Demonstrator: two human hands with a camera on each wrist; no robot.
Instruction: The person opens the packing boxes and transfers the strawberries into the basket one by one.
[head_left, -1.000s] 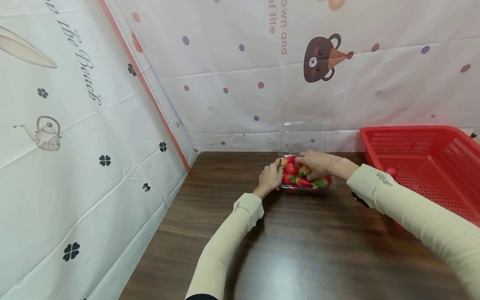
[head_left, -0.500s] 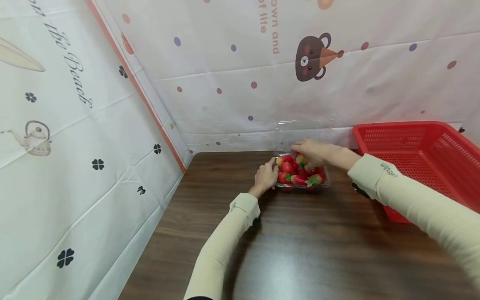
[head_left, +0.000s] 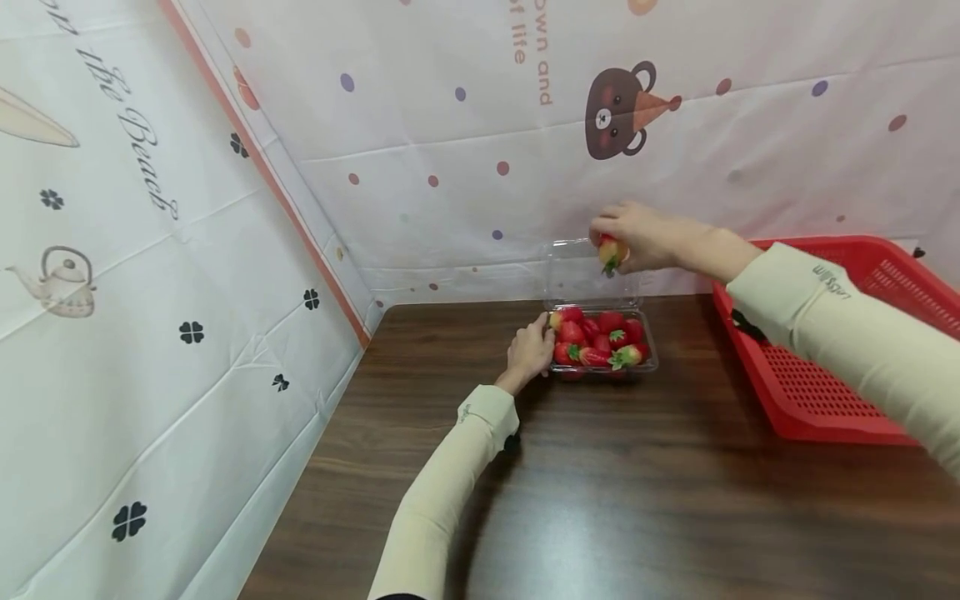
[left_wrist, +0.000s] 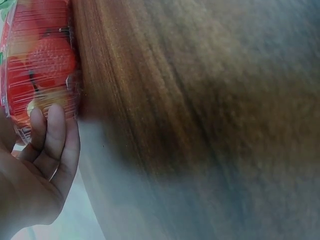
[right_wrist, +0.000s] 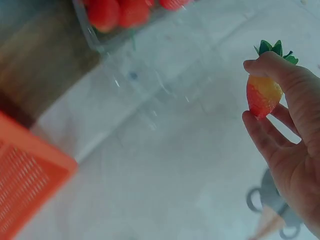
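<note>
In the head view my right hand (head_left: 643, 237) is raised above the clear plastic box, pinching a red and yellow strawberry (head_left: 609, 252) with green leaves. The right wrist view shows the strawberry (right_wrist: 263, 96) between thumb and fingertips. Near the back edge of the table sits the box (head_left: 652, 363), holding several red strawberries (head_left: 595, 357). Its transparent lid (head_left: 557, 273) stands up at the back. My left hand (head_left: 531, 350) grips the box's left end; in the left wrist view its curled fingers (left_wrist: 56, 131) press on the box's side.
A red perforated basket (head_left: 780, 417) stands on the table to the right, partly covered by my right forearm. A printed white cloth (head_left: 450, 225) hangs behind the dark wooden table (head_left: 585, 483) and along its left side.
My right hand has picked a strawberry out of the box and lifted it up. My left hand has stayed on the box's left end. The head view has shifted slightly.
</note>
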